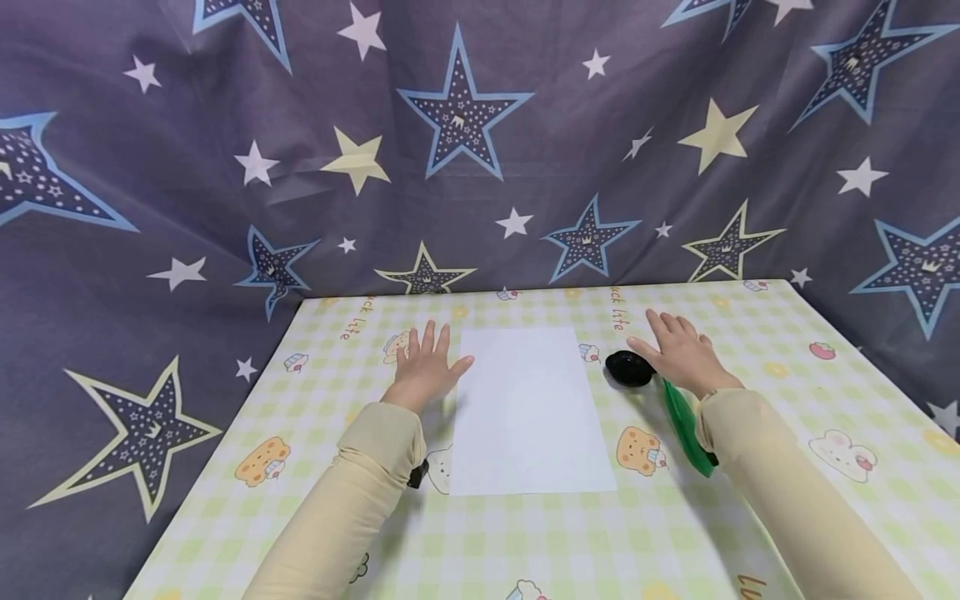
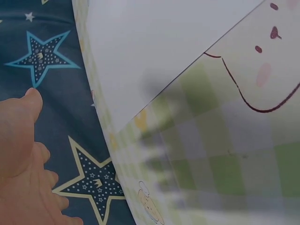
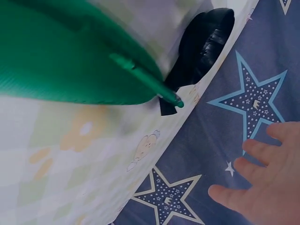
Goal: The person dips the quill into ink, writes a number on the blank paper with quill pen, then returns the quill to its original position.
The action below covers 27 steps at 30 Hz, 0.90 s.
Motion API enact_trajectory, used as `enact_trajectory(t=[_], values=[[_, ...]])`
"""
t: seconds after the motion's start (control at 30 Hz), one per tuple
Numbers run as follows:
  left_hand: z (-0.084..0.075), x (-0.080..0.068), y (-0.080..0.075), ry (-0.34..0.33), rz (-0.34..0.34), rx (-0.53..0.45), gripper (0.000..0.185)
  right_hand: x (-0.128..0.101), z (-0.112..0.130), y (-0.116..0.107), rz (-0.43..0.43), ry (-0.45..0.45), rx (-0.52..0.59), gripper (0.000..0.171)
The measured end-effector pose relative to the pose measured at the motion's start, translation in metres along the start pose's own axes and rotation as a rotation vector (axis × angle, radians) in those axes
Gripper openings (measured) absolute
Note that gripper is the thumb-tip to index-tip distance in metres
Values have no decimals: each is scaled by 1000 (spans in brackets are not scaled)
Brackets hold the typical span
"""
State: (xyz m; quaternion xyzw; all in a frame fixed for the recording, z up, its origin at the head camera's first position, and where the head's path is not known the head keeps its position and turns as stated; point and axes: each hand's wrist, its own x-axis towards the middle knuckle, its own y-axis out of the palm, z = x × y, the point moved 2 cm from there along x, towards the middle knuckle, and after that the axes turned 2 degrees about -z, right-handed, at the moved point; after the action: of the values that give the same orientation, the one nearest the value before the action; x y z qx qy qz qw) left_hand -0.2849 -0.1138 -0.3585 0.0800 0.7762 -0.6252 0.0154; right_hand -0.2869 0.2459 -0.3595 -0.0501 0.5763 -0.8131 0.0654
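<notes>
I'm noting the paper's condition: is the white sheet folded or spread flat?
Spread flat: in the head view the white sheet lies on the checked tablecloth, four corners showing, no crease visible.

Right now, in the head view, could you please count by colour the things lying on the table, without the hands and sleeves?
White: 1 (paper sheet)
Black: 1 (rounded object)
Green: 1 (long object; the right wrist view shows a green rod there, perhaps separate, I cannot tell)
Total: 3, taking green as one
</notes>
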Motion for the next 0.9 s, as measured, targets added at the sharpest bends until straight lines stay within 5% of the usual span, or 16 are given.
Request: enact_trajectory(t=[0.9], values=[[1, -1, 15, 8, 14, 0, 75, -12, -20, 9, 18, 24, 33, 85]])
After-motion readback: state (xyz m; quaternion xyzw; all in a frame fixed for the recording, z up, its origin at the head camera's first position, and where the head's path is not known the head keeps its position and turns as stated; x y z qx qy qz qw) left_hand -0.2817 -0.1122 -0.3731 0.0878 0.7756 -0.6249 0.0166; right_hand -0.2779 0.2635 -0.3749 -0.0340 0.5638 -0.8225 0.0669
